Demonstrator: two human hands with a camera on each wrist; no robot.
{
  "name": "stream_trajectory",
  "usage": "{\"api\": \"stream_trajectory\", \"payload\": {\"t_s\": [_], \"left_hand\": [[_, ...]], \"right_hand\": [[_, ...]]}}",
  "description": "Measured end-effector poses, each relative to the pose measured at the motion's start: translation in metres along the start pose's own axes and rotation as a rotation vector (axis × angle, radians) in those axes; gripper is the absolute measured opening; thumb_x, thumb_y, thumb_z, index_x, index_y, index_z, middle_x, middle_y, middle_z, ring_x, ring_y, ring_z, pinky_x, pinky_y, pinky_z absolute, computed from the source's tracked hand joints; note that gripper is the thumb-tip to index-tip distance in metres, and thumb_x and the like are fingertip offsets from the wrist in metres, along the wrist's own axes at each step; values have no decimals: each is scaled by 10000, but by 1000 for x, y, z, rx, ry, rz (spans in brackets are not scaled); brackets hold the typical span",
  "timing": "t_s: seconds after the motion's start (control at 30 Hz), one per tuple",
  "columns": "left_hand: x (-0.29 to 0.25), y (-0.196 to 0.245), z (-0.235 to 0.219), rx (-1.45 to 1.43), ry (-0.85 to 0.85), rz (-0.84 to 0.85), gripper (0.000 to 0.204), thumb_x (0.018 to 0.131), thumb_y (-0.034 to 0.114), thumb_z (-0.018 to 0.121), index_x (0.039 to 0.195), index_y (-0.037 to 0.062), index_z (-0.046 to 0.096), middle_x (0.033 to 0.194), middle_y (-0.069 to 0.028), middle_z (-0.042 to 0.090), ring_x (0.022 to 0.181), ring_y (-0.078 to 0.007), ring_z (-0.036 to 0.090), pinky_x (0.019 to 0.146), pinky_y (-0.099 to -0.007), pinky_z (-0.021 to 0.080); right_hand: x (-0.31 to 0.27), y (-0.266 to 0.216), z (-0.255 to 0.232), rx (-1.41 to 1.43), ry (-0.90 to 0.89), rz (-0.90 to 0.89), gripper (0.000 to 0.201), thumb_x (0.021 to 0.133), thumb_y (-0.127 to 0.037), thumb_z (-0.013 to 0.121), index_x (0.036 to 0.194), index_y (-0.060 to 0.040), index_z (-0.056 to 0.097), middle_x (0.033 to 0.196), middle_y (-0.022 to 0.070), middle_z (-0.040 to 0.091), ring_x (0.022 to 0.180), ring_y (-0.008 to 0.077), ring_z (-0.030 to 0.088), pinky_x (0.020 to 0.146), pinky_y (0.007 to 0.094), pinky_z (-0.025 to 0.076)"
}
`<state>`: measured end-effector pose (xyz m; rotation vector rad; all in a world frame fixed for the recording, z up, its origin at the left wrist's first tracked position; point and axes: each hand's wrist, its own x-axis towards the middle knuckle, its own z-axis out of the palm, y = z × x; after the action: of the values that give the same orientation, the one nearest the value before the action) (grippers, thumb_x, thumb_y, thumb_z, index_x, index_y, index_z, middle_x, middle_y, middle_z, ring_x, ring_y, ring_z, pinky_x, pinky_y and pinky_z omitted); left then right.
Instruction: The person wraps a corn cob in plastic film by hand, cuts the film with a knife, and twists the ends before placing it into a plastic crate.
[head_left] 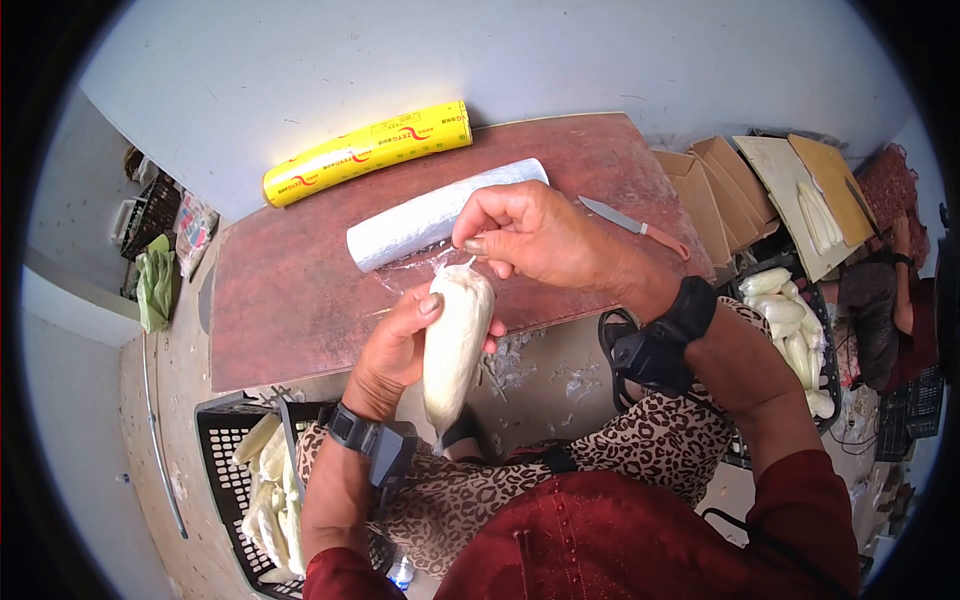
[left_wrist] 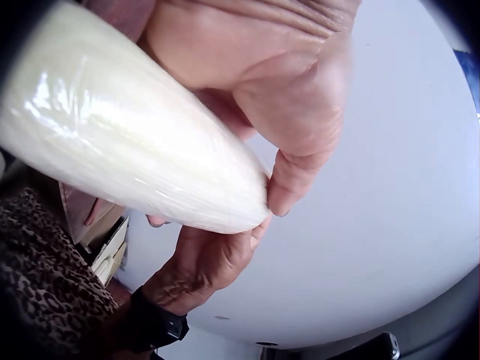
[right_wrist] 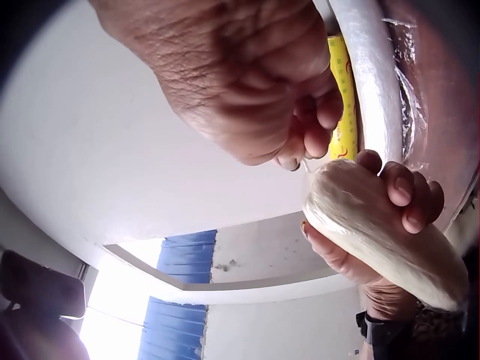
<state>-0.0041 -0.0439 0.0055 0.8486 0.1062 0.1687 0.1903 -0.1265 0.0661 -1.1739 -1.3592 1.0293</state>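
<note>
Wrapped corn cob (head_left: 456, 340): pale, covered in clear film, held upright above the person's lap at the near edge of the bench, just below centre of the head view.
Left hand (head_left: 400, 345): at 9 o'clock of the cob, fingers curled round its middle, thumb lying on its upper front; it grips the cob.
Right hand (head_left: 530, 235): at 12 to 1 o'clock of the cob, fingertips (right_wrist: 296, 154) pinched together on the twist of film at the cob's top end.
Bench (head_left: 290, 300): reddish-brown board beyond the hands.
Cling film roll (head_left: 440, 212): clear, lying across the bench at 12 o'clock of the cob, just behind the right hand; a loose sheet runs from it toward the cob.
Yellow roll (head_left: 368, 152): boxed roll at the bench's far edge, at 11 o'clock, apart from the clear one.
Knife (head_left: 632, 226): pink handle, at 2 o'clock on the bench's right part.
Left crate (head_left: 222, 455): black, at 8 o'clock, holding pale cobs.
Right crate (head_left: 828, 350): at 3 o'clock, also holding pale cobs.
Cardboard boxes (head_left: 715, 190): flattened, stacked at 2 o'clock beyond the bench.
</note>
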Motion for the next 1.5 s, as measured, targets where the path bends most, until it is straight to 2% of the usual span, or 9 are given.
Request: {"api": "stream_trajectory", "payload": {"t_s": [0.3, 0.4, 0.5, 0.7, 0.9, 1.1, 1.3, 1.5], "left_hand": [[0, 3, -1, -19, 3, 55, 696, 853, 395, 648, 1321, -76, 436, 1128, -238, 610, 933, -296, 670, 854, -390, 564], [0, 3, -3, -13, -15, 34, 701, 853, 397, 648, 1318, -84, 438, 1130, -235, 610, 944, -290, 667, 856, -387, 563], [0, 4, 2, -4, 8, 50, 696, 856, 406, 646, 1310, -85, 450, 1103, -234, 622, 929, -286, 672, 857, -384, 562], [-3, 4, -1, 11, -4, 21, 639, 867, 425, 640, 1252, -66, 504, 1028, -244, 650, 895, -293, 683, 858, -386, 560], [-2, 3, -3, 3, 0, 13, 604, 877, 411, 636, 1239, -56, 514, 1037, -250, 648, 899, -299, 682, 855, -385, 559], [-2, 3, -2, 33, 13, 18, 623, 875, 412, 640, 1271, -46, 491, 1044, -242, 645, 895, -296, 681, 842, -376, 560], [-3, 4, 1, 22, 25, 33, 637, 869, 406, 649, 1293, -39, 479, 1044, -233, 644, 889, -291, 679, 846, -377, 561], [-2, 4, 0, 16, 10, 48, 639, 871, 404, 645, 1305, -34, 476, 1136, -187, 613, 974, -280, 653, 870, -397, 555]], "right_hand": [[0, -2, -6, 7, -77, 41, 107, 872, 10, 586, 958, 42, 642, 799, 35, 633, 665, 65, 579, 607, 218, 493], [-2, -8, -7, -36, -102, 78, 108, 900, 3, 586, 991, 20, 641, 850, 16, 622, 729, 68, 573, 675, 221, 484], [-1, -8, -7, -55, -90, 65, 119, 901, 3, 586, 1002, 25, 644, 859, 20, 625, 736, 67, 573, 684, 225, 491], [-1, -6, -5, -131, -65, 12, 128, 906, -4, 589, 1016, 24, 648, 869, 19, 635, 741, 65, 573, 689, 220, 496], [-1, -6, -5, -185, -30, -22, 107, 912, -3, 585, 997, 24, 643, 833, 18, 631, 725, 60, 575, 678, 217, 496], [-1, -3, -4, -67, -22, 6, 86, 904, 0, 584, 973, 22, 631, 813, 19, 620, 697, 57, 570, 649, 208, 489], [-3, -14, -9, 10, -159, 82, 114, 884, 7, 585, 985, 11, 641, 838, 22, 636, 681, 60, 577, 623, 208, 480], [-3, -13, -13, 23, -224, 120, 159, 885, -3, 587, 1029, 26, 647, 885, 34, 661, 733, 68, 605, 683, 232, 497]]}}
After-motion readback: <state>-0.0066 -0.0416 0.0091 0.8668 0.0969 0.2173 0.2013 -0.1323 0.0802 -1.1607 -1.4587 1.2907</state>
